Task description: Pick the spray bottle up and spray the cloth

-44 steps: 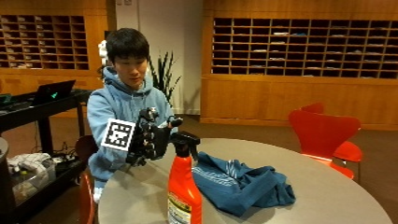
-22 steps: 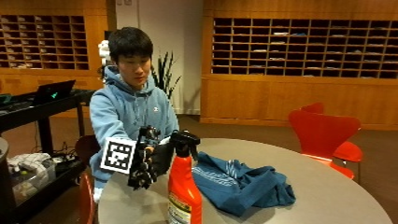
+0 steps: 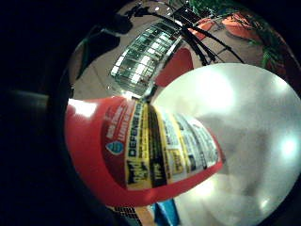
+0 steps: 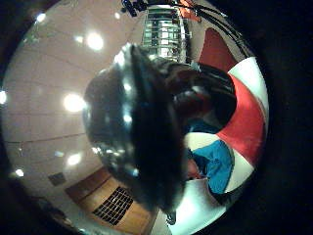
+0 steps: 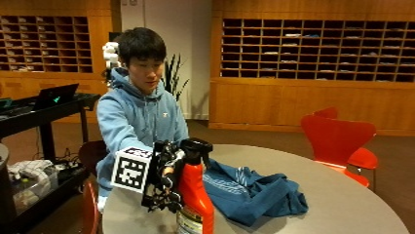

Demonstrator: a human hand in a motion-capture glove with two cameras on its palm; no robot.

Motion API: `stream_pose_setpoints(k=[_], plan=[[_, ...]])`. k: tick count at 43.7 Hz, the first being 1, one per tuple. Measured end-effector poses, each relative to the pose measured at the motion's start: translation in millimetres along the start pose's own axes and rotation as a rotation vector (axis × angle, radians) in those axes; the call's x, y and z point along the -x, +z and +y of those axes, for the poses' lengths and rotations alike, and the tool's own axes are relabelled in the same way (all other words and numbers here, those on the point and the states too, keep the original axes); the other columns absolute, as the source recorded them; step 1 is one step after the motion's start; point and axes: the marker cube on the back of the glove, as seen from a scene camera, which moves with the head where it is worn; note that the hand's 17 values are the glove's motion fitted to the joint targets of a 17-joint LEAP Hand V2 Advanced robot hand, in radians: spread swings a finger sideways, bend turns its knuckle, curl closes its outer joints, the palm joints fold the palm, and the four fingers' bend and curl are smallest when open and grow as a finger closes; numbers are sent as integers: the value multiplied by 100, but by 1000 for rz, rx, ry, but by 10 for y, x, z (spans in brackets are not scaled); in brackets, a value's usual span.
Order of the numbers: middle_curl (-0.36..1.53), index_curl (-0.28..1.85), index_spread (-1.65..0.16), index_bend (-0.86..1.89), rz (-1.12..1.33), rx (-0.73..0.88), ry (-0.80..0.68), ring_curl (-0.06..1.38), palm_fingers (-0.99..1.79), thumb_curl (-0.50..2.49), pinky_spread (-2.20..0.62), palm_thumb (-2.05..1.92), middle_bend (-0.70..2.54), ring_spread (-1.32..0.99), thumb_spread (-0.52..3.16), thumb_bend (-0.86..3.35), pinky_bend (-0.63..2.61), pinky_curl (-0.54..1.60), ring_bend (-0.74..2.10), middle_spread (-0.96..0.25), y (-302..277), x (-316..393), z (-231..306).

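Observation:
A red spray bottle [image 5: 195, 197] with a black trigger head [image 5: 195, 146] stands on the round grey table [image 5: 337, 200], near its front edge. My gloved right hand [image 5: 166, 179] is at the bottle's neck from the person's side, its fingers curled around the neck just under the head. The little finger side palm view looks down the labelled red body [image 3: 155, 150] to the table [image 3: 244, 127]. Most of the thumb side palm view is taken up by the black head [image 4: 142, 132]. A crumpled blue cloth [image 5: 253, 192] lies on the table right beside the bottle, and a patch of the cloth [image 4: 215, 164] shows past the head.
A red chair [image 5: 337, 139] stands at the table's far right side. A black cart [image 5: 45, 105] with a laptop sits to the left of the person. Wooden pigeonhole shelves line the back wall.
My gloved hand has come down from in front of the person's chest and moved in against the bottle's neck. The bottle and cloth have stayed put.

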Motion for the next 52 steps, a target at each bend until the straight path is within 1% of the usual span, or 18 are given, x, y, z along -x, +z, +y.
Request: stream_pose_setpoints(k=[5, 9, 10, 12, 18, 22, 28, 33, 37, 39, 43, 48, 52], plan=[[38, 17, -18, 12, 21, 9, 26, 34, 47, 37, 19, 60, 31, 8, 97, -3, 46, 33, 58, 6, 41, 8, -70], [38, 21, -18, 19, 29, 26, 35, 33, 64, 37, 18, 60, 34, 5, 96, -3, 38, 32, 57, 3, 79, 16, -125], [39, 23, -19, 22, 31, 32, 39, 34, 74, 37, 17, 60, 36, 3, 97, -3, 34, 31, 58, 1, 93, 19, -144], [37, 25, -19, 25, 32, 47, 47, 34, 82, 37, 15, 61, 30, 0, 96, -2, 31, 29, 60, -1, 122, 21, -180], [42, 31, -19, 26, 56, 120, 93, 35, 117, 40, 7, 70, 43, -9, 95, 0, 18, 28, 56, -7, 219, 47, -276], [45, 34, -19, 24, 108, 151, 71, 37, 125, 45, 3, 79, 50, -11, 86, 1, 18, 29, 55, -10, 271, 66, -327], [46, 40, -20, 33, 166, 197, 32, 37, 135, 53, -6, 86, 50, -15, 66, -1, 25, 33, 50, -12, 325, 113, -391], [47, 44, -20, 39, 237, 328, -50, 38, 141, 58, -14, 88, 51, -17, 54, -2, 31, 35, 49, -12, 374, 196, -398], [47, 46, -20, 43, 336, 490, -87, 39, 142, 61, -18, 88, 52, -18, 45, -3, 33, 36, 50, -13, 427, 367, -361], [48, 47, -20, 44, 402, 579, -133, 40, 143, 62, -20, 88, 52, -18, 42, -3, 33, 37, 51, -13, 465, 495, -305], [48, 48, -20, 45, 591, 727, -289, 40, 143, 64, -22, 87, 54, -18, 38, -3, 35, 38, 52, -13, 541, 790, -82], [48, 49, -20, 46, 888, 858, -481, 41, 142, 67, -24, 86, 54, -19, 34, -4, 36, 39, 53, -14, 616, 1200, 238], [48, 50, -20, 46, 1106, 941, -576, 42, 142, 68, -25, 85, 55, -19, 32, -4, 37, 39, 54, -14, 663, 1533, 451]])
